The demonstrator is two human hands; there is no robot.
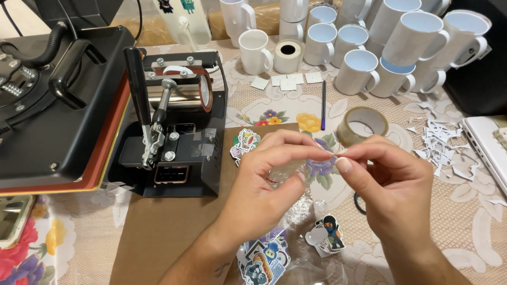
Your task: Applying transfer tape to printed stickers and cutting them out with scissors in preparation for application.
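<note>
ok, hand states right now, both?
Left hand: closed, pinching the clear plastic bag.
Right hand: closed, fingertips pinching something small at the same spot; cannot tell what.

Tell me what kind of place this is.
Probably a small home workshop for printing mugs: a mug heat press stands on a floral tablecloth, rows of blank white mugs wait behind, and both hands work among cut-out stickers.

Table (475, 237) under a floral lace cloth, brown paper sheet (158, 227) laid across it, even indoor light
</note>
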